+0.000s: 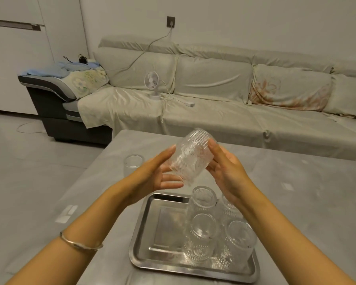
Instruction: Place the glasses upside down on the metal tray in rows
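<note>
A clear ribbed glass (190, 155) is held tilted in the air above the table, its base pointing up and away. My left hand (152, 175) cups its left side and my right hand (224, 171) holds its right side. Below them lies the metal tray (152, 233) on the grey table. Several glasses stand upside down on the tray's right half in two rows, such as the near left one (200, 239) and the near right one (237, 243). One more glass (133, 164) stands upright on the table to the left, beyond the tray.
The grey table (296, 192) reaches to a covered sofa (214, 112) behind it. A small white fan (152, 84) with a cable sits on the sofa. The tray's left half is bare metal. White paper scraps (67, 213) lie on the table's left.
</note>
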A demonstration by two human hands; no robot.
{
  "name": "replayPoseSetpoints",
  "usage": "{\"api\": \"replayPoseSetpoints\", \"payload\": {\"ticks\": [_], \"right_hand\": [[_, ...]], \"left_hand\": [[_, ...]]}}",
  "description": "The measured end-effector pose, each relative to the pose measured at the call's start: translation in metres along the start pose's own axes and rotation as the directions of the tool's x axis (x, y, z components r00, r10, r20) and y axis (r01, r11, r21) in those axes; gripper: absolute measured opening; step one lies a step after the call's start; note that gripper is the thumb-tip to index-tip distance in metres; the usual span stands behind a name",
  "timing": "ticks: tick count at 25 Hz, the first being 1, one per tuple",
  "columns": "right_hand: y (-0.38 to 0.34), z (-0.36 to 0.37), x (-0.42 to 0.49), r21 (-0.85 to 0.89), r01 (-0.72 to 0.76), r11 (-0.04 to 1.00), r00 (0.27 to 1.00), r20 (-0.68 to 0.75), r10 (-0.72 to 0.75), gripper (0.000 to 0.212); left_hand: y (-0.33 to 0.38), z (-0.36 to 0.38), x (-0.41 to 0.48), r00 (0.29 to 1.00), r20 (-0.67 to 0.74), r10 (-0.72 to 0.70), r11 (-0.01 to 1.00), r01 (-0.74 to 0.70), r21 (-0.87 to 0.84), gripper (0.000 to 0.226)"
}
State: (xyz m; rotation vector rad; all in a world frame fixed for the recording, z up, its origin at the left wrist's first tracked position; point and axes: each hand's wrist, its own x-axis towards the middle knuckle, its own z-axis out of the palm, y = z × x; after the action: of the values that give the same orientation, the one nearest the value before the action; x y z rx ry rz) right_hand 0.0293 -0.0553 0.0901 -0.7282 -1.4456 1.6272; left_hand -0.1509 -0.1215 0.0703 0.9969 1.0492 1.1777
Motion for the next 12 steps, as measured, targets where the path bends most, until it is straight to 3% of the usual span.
{"api": "replayPoseSetpoints", "payload": {"ticks": [4,7,10,12], "right_hand": [[0.001,0.014,-0.009,-0.113,-0.022,0.993,0.991,0.132,0.037,0.074],[0.008,0.015,-0.009,-0.226,-0.043,0.973,0.991,0.115,0.071,0.089],[0.019,0.004,-0.011,-0.353,-0.016,0.935,0.996,0.081,0.047,0.077],[0.033,-0.010,-0.013,-0.512,0.013,0.859,0.998,0.057,0.019,0.060]], "left_hand": [[-0.006,-0.005,-0.017,0.995,0.097,-0.037,0.999,0.039,-0.023,0.066],[-0.016,-0.008,-0.025,0.995,0.096,0.003,0.999,0.001,-0.046,0.050],[-0.031,-0.015,-0.027,0.999,0.020,0.033,0.997,-0.032,-0.064,0.059],[-0.041,-0.022,-0.027,0.991,-0.114,0.070,0.997,-0.074,-0.029,0.063]]}}
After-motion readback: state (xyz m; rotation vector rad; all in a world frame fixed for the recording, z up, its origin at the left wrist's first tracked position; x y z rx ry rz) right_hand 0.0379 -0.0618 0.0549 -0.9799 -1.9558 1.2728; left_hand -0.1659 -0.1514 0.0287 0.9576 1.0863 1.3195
